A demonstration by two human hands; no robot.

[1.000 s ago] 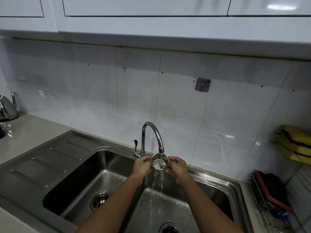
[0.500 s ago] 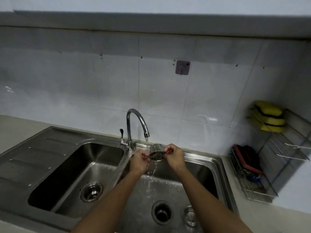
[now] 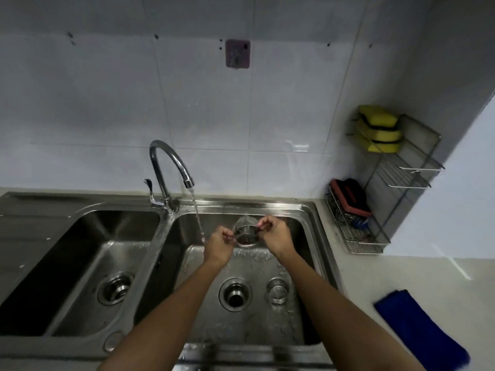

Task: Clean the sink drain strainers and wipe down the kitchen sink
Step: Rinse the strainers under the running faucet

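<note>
A steel drain strainer basket (image 3: 246, 232) hangs over the right basin of the double sink (image 3: 312, 207). My left hand (image 3: 218, 246) and my right hand (image 3: 273, 234) pinch it at opposite sides of its rim. Water runs from the faucet (image 3: 171, 170) in a thin stream that falls just left of the strainer, by my left hand. A second strainer (image 3: 277, 290) lies on the basin floor to the right of the open right drain (image 3: 235, 294). The left basin's drain (image 3: 115, 289) has its strainer seated.
A blue cloth (image 3: 420, 330) lies on the counter at the right. A wire rack (image 3: 356, 231) in the corner holds a red-and-black brush, with yellow sponges (image 3: 379, 129) on its upper shelf. A drainboard lies left of the sink.
The view has tilted down and shifted right. My hands have lowered the strainer from under the spout and moved it right of the stream, turning it onto its side.
</note>
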